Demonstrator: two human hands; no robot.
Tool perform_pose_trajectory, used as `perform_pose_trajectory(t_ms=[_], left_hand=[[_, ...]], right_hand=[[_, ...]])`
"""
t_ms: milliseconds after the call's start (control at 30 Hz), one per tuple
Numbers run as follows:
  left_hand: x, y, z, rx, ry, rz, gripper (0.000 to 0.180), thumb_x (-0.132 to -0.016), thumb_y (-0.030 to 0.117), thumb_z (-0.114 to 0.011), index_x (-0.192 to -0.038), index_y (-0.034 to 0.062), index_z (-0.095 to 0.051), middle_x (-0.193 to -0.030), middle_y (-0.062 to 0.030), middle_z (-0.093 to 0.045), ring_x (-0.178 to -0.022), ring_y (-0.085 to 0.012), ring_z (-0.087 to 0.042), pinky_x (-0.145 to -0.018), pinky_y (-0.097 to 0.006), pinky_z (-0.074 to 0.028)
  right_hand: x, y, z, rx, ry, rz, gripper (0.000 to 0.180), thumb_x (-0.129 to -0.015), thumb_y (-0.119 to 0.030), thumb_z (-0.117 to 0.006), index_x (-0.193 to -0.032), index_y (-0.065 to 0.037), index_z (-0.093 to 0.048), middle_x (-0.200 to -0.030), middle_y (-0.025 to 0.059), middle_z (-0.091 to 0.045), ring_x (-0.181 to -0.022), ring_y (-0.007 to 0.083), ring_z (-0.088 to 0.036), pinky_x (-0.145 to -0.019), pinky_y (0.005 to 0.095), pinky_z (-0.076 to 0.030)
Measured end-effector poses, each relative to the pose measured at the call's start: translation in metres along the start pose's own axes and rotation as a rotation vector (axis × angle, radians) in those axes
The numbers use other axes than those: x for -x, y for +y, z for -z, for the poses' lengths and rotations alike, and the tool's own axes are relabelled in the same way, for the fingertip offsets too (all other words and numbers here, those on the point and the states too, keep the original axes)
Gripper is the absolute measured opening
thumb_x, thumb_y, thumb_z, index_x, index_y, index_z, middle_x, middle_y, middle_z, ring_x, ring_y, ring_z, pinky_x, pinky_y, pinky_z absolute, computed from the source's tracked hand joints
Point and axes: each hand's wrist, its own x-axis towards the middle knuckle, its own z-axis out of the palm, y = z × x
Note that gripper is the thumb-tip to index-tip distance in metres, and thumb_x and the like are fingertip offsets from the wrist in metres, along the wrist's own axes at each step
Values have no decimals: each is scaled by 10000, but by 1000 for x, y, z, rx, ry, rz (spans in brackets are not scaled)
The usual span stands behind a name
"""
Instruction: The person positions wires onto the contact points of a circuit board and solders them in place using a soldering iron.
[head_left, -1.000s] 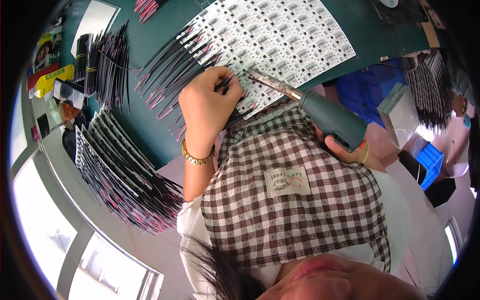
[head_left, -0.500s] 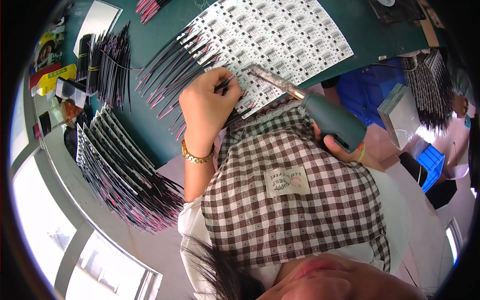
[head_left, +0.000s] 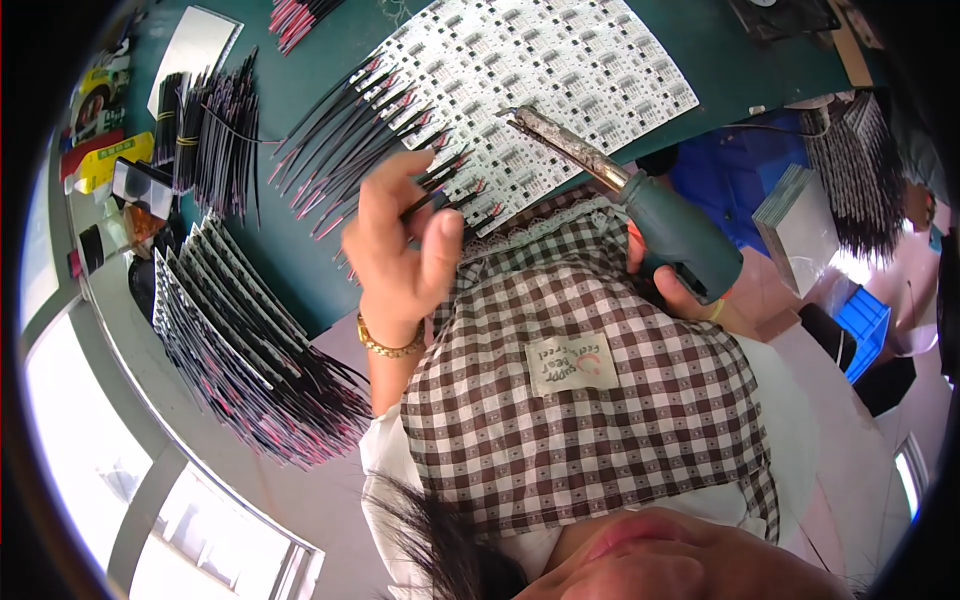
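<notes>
A large white sheet of circuit boards (head_left: 560, 60) lies on the green worktop, with rows of small dark parts on it. Black and red wires (head_left: 330, 140) fan out leftward from its left edge. Beside that edge, over the wire ends, hovers my left hand (head_left: 395, 240); its thumb and fingers are apart, slightly blurred, with dark wires showing between or behind them. My right hand (head_left: 680, 290) grips the dark green handle of a soldering iron (head_left: 680, 235), partly hidden behind it. The iron's crusted metal barrel points up and left, its tip above the sheet.
Bundled black wires (head_left: 215, 140) lie at the worktop's left, below a white board (head_left: 195, 45). Stacked wired boards (head_left: 240, 310) hang at the near left. On the right are another wired stack (head_left: 860, 180), a stack of white panels (head_left: 795, 225) and a blue bin (head_left: 862, 330).
My left hand has opened from a pinch on a wire at the sheet and drawn back left and nearer. The soldering iron has shifted slightly right, its tip higher in view.
</notes>
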Motion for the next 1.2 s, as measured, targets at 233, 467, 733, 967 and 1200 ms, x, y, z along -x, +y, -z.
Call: perform_pose_trajectory(t_ms=[233,467,733,967,1200], left_hand=[[3,-13,-37,-103,93,197,104,-764,36,-641,-831,35,-562,-594,-31,-540,-460,-91,-453,-462,-229,-382],[2,-18,-46,-166,151,249,99,-709,78,-688,-747,54,-600,-577,-30,-569,-452,-82,-466,-460,-222,-390],[-3,-12,-46,-247,123,253,98,-716,77,-685,-760,33,-609,-629,-36,-605,-535,-74,-533,-527,-208,-449],[-2,-20,-46,-280,143,195,107,-695,99,-696,-735,58,-606,-607,-61,-608,-497,-154,-590,-498,-254,-470],[-2,-14,-42,-269,77,301,99,-693,98,-691,-731,52,-611,-611,-66,-615,-513,-168,-600,-504,-262,-472]], right_hand=[[7,-1,-2,-54,27,-73,502,-810,-361,-592,-1106,30,-486,-868,83,-535,-774,154,-479,-705,276,-376],[10,-7,1,-94,-4,-128,416,-830,-363,-600,-999,13,-541,-875,72,-535,-779,150,-484,-706,281,-386],[12,-10,7,92,-67,-130,273,-808,-168,-605,-1032,-13,-622,-998,73,-635,-936,181,-591,-811,305,-456],[0,-20,4,219,-67,-48,253,-784,-145,-612,-1000,-16,-636,-954,80,-652,-864,191,-617,-760,304,-475],[0,-5,-2,314,102,298,275,-761,-153,-637,-972,18,-595,-882,117,-630,-758,248,-613,-658,320,-468]])
